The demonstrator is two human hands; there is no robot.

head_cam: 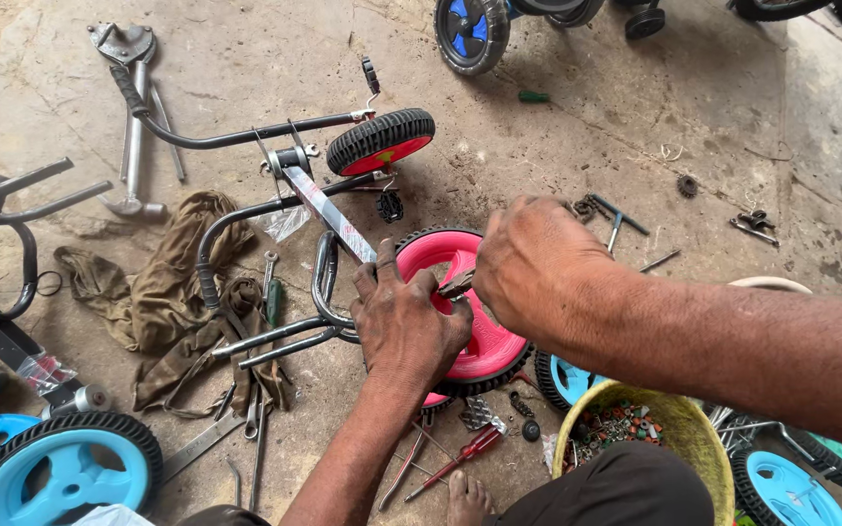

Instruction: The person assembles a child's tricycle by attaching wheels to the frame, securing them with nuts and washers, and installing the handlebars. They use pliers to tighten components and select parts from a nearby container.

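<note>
Both hands, left and right, close around the pink wheel beneath them.

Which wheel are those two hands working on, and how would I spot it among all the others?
Start at the small black tricycle frame lying on the concrete floor. At its near end, under the left hand and right hand, sits the pink wheel. Its pink disc and black tread set it apart from the blue-centred wheels nearby.

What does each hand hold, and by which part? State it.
The left hand presses on the pink wheel's hub side. The right hand grips a small tool at the hub; which part is hidden.
</note>
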